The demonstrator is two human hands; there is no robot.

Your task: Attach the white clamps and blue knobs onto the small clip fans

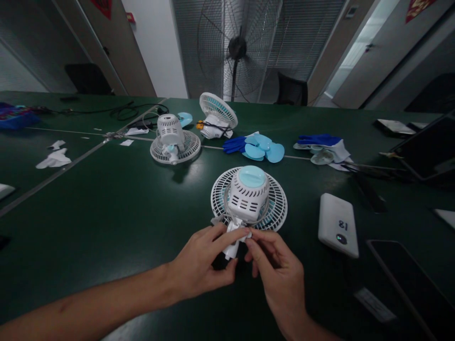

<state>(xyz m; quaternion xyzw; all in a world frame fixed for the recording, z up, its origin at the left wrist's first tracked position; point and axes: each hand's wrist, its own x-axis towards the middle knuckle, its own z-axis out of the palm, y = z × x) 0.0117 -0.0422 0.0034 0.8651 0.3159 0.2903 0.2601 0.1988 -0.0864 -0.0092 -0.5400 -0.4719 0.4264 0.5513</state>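
A small white fan (pixel 245 199) lies grille-down on the green table, its motor housing up with a light-blue cap. My left hand (pixel 209 258) is wrapped round the white neck (pixel 232 239) that sticks out from the housing towards me. At the right side of that neck, my right hand (pixel 275 265) pinches a small white piece (pixel 249 234) between thumb and forefinger. The piece is too small and too covered by the fingers to name. Through the grille (pixel 279 201), parts of light-blue blades show.
Another fan (pixel 170 135) lies face-down at the back left, and a third (pixel 216 116) stands tilted behind it. Light-blue blades (pixel 263 148) rest by blue gloves (pixel 233 144). More gloves (pixel 322 144), a white power bank (pixel 338 225) marked 18 and a dark phone (pixel 405 279) are on the right.
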